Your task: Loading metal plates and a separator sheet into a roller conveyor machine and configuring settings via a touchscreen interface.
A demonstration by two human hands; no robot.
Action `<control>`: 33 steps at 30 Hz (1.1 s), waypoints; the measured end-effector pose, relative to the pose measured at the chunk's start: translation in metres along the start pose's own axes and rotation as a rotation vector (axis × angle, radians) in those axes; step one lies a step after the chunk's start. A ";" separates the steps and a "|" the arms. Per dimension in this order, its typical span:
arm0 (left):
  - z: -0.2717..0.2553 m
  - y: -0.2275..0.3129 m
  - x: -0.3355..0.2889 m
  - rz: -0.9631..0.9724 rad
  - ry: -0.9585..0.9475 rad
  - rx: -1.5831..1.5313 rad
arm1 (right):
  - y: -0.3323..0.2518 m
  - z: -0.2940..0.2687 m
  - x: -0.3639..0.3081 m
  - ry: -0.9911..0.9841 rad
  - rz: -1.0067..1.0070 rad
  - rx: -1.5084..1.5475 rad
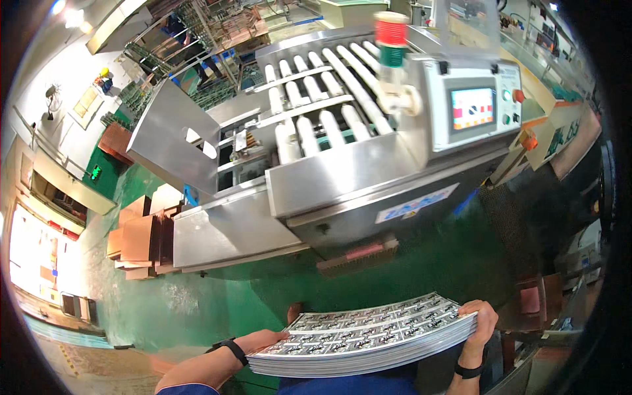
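A thick stack of printed sheets (368,336), patterned in black and silver-white, spans the space in front of my body and sags a little in the middle. My left hand (264,340) grips its left end, with the fingers mostly hidden by the stack. At the right end, my right hand (482,320) is closed round the edge, fingers over the top corner. Both wrists wear dark bands. Beyond the stack stands a steel roller conveyor machine (342,178), which neither hand touches.
A control panel with a lit screen (473,107) and a red-green signal light (391,39) rise from the machine's right. Copper-coloured boards (139,237) are piled on the green floor (217,303) at left. A pedal-like block (359,255) lies below the machine. A person (187,39) stands far back.
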State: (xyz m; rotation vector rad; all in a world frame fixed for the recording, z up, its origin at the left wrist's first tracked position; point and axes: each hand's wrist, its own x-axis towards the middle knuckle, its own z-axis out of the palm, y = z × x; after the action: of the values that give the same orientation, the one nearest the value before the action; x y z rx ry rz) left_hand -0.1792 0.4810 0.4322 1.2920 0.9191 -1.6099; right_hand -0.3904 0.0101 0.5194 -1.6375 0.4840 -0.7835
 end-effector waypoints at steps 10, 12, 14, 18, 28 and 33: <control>-0.158 0.068 -0.180 0.133 0.381 0.531 | -0.094 0.208 -0.046 0.024 0.001 0.062; -0.204 0.071 -0.218 0.219 0.402 0.600 | -0.105 0.254 -0.042 -0.017 0.002 0.115; -0.245 0.054 -0.227 0.267 0.393 0.531 | -0.112 0.288 -0.036 -0.076 -0.002 0.187; -0.297 0.049 -0.251 0.304 0.573 0.631 | -0.126 0.358 -0.016 -0.122 -0.021 0.240; -0.491 0.135 -0.190 0.238 0.357 0.381 | -0.113 0.510 0.032 -0.123 -0.041 0.202; -0.420 0.234 -0.271 0.202 0.477 0.552 | -0.090 0.561 0.059 -0.116 0.003 0.015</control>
State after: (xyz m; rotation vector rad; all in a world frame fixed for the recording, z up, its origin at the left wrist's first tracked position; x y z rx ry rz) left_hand 0.2135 0.8265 0.6088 2.1452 0.5946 -1.4690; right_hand 0.0441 0.3768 0.5770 -1.6572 0.3975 -0.6839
